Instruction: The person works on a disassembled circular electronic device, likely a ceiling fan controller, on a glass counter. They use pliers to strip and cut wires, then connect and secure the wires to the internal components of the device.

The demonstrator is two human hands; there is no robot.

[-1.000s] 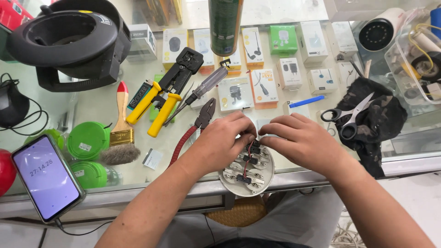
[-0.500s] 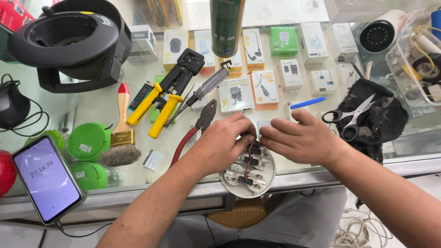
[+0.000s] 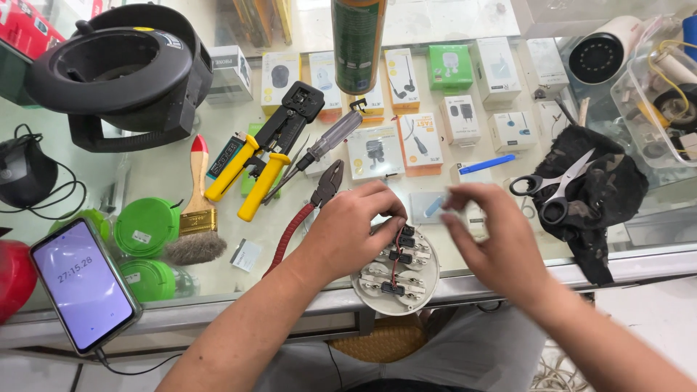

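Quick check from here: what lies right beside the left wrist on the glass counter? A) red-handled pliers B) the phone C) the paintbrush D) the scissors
A: the red-handled pliers lie just beside the left hand, which holds the round white wired part; the scissors lie far off on the dark cloth.

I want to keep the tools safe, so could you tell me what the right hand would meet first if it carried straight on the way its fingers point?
The right hand points up and left; probably the small blue-marked card under the glass top, though depth is unclear.
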